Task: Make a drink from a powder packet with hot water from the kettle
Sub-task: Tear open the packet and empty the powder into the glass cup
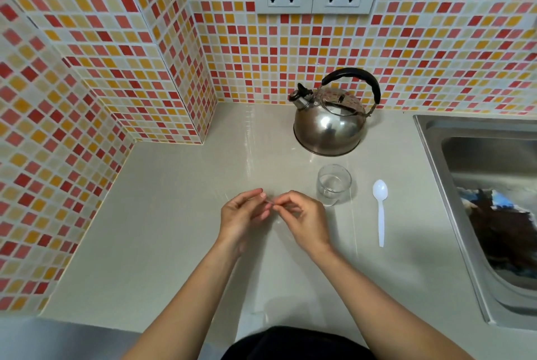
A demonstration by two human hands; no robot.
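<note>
Above the counter (145,243), left hand (242,214) and right hand (305,218) pinch something tiny and unclear, probably the packet, between meeting fingertips, with the glass (333,185) just beyond the right hand, nearer than the kettle (329,124).

Bare left hand (242,216) and bare right hand (302,218) held close together, fingertips pinched and meeting, both forearms stretched forward, wrists slightly raised

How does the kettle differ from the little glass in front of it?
The kettle is shiny opaque metal; the glass is clear. The kettle is bigger, with a black handle and a spout; the glass has neither. The kettle is closed on top, the glass open. Both stand upright on the counter, untouched.
</note>
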